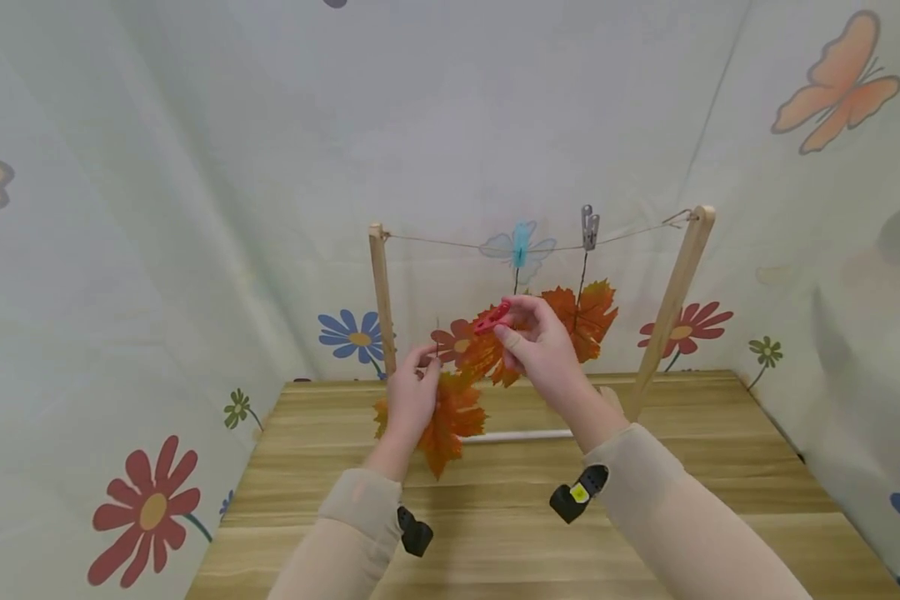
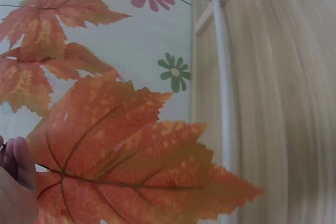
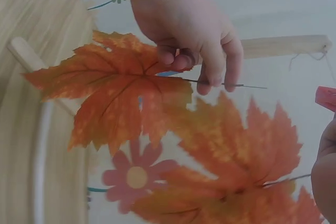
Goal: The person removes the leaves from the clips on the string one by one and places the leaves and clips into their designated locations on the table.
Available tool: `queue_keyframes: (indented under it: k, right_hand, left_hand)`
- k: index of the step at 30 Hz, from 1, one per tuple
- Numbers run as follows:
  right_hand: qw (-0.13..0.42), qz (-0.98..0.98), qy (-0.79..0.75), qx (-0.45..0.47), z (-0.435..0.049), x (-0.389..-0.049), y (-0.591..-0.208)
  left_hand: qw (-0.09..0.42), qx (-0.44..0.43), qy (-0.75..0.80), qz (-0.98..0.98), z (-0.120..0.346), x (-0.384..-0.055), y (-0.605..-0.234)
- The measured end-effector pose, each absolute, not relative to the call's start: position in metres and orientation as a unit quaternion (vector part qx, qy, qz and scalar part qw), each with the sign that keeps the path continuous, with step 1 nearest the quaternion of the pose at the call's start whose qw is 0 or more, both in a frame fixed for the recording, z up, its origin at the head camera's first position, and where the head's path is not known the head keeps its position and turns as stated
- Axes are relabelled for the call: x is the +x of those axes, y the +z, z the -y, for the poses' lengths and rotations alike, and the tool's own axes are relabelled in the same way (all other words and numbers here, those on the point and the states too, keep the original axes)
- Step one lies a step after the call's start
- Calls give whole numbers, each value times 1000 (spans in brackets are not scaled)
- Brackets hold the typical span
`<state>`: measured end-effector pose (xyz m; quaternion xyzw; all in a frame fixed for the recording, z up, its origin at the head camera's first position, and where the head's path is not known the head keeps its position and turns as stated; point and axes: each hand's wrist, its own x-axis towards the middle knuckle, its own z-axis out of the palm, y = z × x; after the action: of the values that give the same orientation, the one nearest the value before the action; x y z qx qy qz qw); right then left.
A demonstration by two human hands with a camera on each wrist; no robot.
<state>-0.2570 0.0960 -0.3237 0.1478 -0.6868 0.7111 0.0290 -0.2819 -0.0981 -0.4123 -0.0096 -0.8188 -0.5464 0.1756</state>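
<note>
An orange artificial maple leaf hangs below my left hand, whose thumb and fingers pinch its thin dark stem. In the right wrist view that stem pokes out past the fingertips. My right hand holds a red clothespin between thumb and fingers, up and to the right of the left hand. Two more maple leaves hang from a string: one under a light blue clothespin, partly behind my right hand, the other under a grey clothespin.
The string runs between a left wooden post and a right wooden post. A white rod lies low between them above the wooden table. A patterned cloth with flowers and butterflies stands behind.
</note>
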Motion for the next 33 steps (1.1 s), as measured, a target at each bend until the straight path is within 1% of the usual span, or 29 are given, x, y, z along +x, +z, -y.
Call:
queue_keyframes:
  k: [3,9,13,15,21,23,28,33]
  right_hand:
    - [23,665,735,133,-105,-252,-345]
    - [25,647,757,89,-124,-248,-387]
    - [23,641,764,63,-132,-249,-409]
    - [26,638,768,54,-136,-249,-417]
    - [38,641,766,39,-145,-253,-435]
    - [38,643,764,34,-148,-253,-441]
    - [28,636,771,12,-155,-252,-454]
    - [21,635,772,-5,-163,-250,-465]
  left_hand:
    - [159,-15,-550,820,99,-278,-424]
    - [157,-35,-521,838,97,-272,-445]
    - [152,-54,-485,860,96,-270,-453]
    - [149,-66,-466,869,95,-269,-456]
    - [95,-73,-478,870,93,-272,-463]
    - [90,-84,-470,874,94,-273,-466]
    - [75,-114,-444,886,95,-273,-475]
    - [46,-125,-441,887,95,-271,-483]
